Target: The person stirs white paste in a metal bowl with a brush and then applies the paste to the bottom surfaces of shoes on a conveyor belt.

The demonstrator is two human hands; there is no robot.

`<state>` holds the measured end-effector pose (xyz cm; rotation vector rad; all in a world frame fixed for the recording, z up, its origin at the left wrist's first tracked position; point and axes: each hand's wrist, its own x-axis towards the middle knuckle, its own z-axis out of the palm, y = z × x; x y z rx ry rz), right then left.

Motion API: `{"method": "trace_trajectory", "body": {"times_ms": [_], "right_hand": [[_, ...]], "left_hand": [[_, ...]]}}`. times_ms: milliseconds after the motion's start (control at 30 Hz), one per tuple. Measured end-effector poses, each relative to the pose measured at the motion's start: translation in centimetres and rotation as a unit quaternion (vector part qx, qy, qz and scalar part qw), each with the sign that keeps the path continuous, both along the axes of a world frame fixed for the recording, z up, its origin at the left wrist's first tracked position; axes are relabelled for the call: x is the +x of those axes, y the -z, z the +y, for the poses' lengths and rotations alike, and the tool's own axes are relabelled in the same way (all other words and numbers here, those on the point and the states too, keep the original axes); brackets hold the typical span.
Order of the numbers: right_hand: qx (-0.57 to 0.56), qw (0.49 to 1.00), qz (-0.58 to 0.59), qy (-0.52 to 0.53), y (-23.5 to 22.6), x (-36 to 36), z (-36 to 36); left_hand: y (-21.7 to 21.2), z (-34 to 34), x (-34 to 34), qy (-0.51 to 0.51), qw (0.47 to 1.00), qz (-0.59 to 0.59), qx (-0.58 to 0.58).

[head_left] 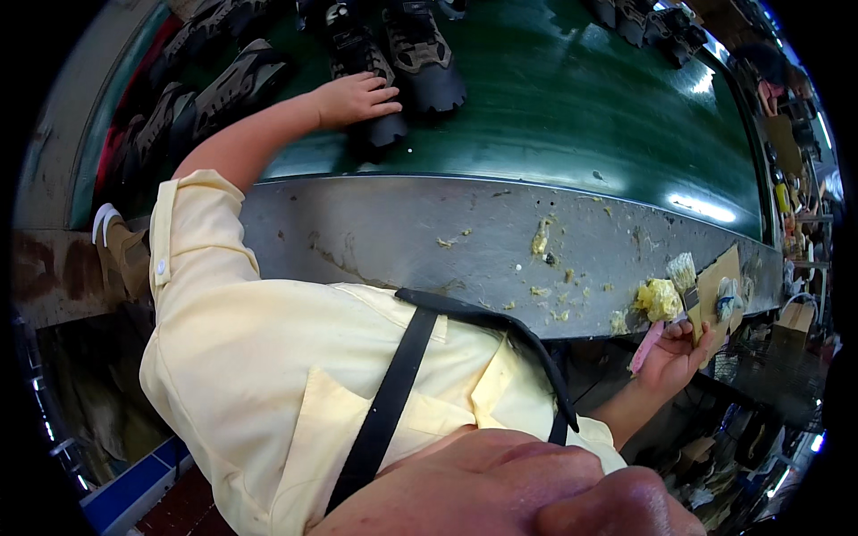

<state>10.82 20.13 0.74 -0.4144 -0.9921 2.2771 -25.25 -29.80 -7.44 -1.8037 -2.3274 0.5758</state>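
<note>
My left hand (359, 100) lies across the toe of a dark grey-brown shoe (356, 55), with its fingers bent over the upper and the thumb hidden. Beside it, to the right, stands a similar shoe (420, 54) with a thick black sole. At the right end of the metal ledge, my right hand (672, 355) is closed around the lower handle of a flat paintbrush (690, 299) with pale bristles. A pink handle (645, 347) passes close to those fingers, below a yellow, crusted lump (660, 300).
The shoes stand on a glossy green surface (554, 98) behind a grey metal ledge (411, 228) spotted with yellowish residue. More shoes (234, 85) line the far left, others (639, 20) the far right. A piece of tan cardboard (718, 271) leans beside the brush.
</note>
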Motion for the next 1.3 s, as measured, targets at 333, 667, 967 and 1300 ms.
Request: {"method": "trace_trajectory", "body": {"times_ms": [333, 667, 967, 1300], "right_hand": [[-0.052, 0.998, -0.002, 0.041, -1.0, -0.9, 0.0], [-0.121, 0.990, 0.067, 0.033, -0.9, 0.7, 2.6], [-0.124, 0.990, 0.069, -0.006, -1.6, 0.6, 2.7], [0.094, 0.968, 0.178, -0.148, -10.2, -0.4, -2.8]], "left_hand": [[-1.6, 0.0, -1.8, -0.047, 0.997, 0.004, -0.057], [-6.2, 2.3, 1.6, -0.156, 0.974, -0.080, 0.145], [-11.4, -4.1, 5.3, -0.215, 0.383, -0.484, 0.757], [-8.6, 12.7, 18.8, -0.094, 0.496, -0.668, 0.547]]}}
